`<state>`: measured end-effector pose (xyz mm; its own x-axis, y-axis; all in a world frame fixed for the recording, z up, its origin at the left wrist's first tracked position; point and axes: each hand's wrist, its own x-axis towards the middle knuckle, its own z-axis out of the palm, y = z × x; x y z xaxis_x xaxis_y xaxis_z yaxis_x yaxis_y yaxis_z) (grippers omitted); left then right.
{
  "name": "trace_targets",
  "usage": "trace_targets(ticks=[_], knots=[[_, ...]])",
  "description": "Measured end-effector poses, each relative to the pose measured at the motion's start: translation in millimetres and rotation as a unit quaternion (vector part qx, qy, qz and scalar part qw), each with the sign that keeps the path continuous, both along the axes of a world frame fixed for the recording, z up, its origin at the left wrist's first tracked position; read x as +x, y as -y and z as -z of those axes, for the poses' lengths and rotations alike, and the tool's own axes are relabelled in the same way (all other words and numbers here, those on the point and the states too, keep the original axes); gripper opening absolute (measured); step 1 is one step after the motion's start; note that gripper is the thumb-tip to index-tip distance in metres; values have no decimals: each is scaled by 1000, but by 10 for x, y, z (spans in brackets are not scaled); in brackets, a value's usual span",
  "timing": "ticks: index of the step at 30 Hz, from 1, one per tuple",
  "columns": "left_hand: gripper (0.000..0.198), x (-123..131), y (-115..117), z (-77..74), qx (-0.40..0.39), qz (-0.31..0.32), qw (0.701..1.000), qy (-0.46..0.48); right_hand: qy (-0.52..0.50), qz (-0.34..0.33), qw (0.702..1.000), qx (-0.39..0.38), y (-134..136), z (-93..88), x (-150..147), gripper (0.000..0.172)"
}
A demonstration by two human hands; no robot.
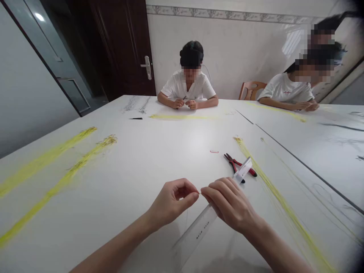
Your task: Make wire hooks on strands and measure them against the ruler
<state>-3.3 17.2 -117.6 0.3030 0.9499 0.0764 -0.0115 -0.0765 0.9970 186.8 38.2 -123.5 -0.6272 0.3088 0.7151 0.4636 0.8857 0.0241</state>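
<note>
My left hand [172, 203] and my right hand [229, 203] meet above the white table [136, 167], each pinching the end of a thin wire [199, 193] between thumb and forefinger. A clear plastic ruler [204, 223] lies slantwise on the table under my right hand, its far end poking out by the pliers. Red-handled pliers [239, 167] lie just beyond my right hand.
Long bundles of yellow strands lie to the left [57, 167] and right [273, 189]. A small red loop [214, 151] lies mid-table. Two people in white shirts sit at the far side [189, 87] and far right [292, 91], hands on the table.
</note>
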Motion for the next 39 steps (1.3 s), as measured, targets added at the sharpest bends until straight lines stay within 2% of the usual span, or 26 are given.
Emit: trace_targets(ticks=[8, 17, 27, 39], knots=[[10, -6, 28, 4, 17, 6, 1000, -25, -4, 3, 1000, 3, -6, -6, -20, 16], [14, 9, 62, 26, 27, -15, 998, -46, -16, 14, 1000, 4, 14, -18, -37, 16], [18, -21, 23, 35, -45, -47, 997, 28, -40, 9, 999, 24, 39, -43, -57, 20], [19, 25, 53, 47, -58, -19, 998, 24, -34, -2, 999, 18, 68, -20, -64, 21]])
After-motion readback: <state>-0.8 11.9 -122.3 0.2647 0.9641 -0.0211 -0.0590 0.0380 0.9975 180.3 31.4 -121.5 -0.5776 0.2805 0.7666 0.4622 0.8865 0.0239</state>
